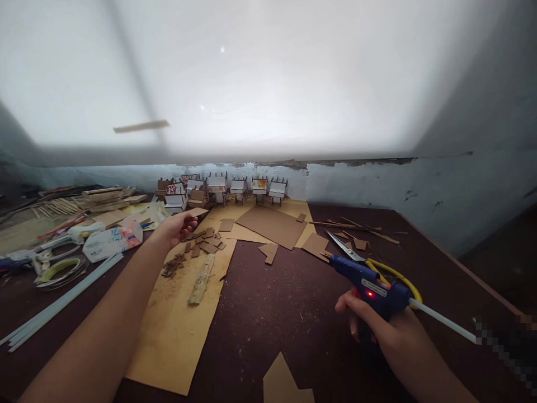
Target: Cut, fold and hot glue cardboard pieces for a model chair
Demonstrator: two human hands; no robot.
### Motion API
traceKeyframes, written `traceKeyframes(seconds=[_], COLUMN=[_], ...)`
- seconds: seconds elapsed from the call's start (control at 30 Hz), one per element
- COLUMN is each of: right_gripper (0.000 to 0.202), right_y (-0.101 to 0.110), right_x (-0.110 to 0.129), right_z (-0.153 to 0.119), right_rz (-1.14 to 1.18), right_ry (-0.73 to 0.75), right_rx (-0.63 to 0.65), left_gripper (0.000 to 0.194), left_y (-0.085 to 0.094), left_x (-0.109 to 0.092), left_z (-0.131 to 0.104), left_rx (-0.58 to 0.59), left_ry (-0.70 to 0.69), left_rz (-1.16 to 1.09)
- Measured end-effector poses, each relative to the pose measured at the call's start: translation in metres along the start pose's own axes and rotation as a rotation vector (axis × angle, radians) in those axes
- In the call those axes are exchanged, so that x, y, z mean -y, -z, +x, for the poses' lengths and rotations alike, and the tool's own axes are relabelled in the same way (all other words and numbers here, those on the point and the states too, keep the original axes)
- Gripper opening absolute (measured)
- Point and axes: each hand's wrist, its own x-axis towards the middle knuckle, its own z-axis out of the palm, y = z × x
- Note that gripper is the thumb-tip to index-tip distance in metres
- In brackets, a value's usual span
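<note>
My left hand (178,228) reaches over the left side of the table, its fingers closed on a small cardboard piece (197,212). Below it, small cardboard scraps (207,242) lie on a yellow sheet (168,336). My right hand (373,324) is wrapped around the handle of a blue hot glue gun (363,280). A red light glows on the gun, and a white glue stick (442,320) sticks out of its back. Its nozzle points left and away from me. Scissors (377,268) with yellow handles lie partly hidden behind the gun.
Several miniature chairs (238,189) stand along the wall. A large cardboard sheet (272,221) lies mid-table, and a notched cardboard piece (283,383) is at the near edge. Glue sticks (62,299), tape rolls (61,271) and wooden sticks (62,206) sit on the left.
</note>
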Motion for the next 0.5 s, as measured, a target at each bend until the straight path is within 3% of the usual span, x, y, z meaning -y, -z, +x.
traceKeyframes(seconds=[0.17,0.27,0.4,0.5], right_gripper=[0.036,0.034,0.035,0.033], right_y=[0.001,0.002,0.004,0.005], right_x=[-0.002,-0.003,-0.002,0.001], right_z=[-0.002,-0.004,-0.010,-0.018], right_rz=[0.081,0.161,0.279,0.327], right_ry=[0.026,0.007,0.004,0.003], right_rx=[0.028,0.023,0.052,0.056], left_gripper=[0.018,0.021,0.025,0.036], left_y=[-0.037,-0.066,-0.089,-0.095], left_x=[-0.001,0.013,0.033,0.043], left_z=[-0.057,-0.104,-0.158,-0.182], left_rx=[0.249,0.475,0.667,0.670], left_ry=[-0.135,-0.230,-0.367,-0.458], left_rz=[0.361,0.510,0.677,0.786])
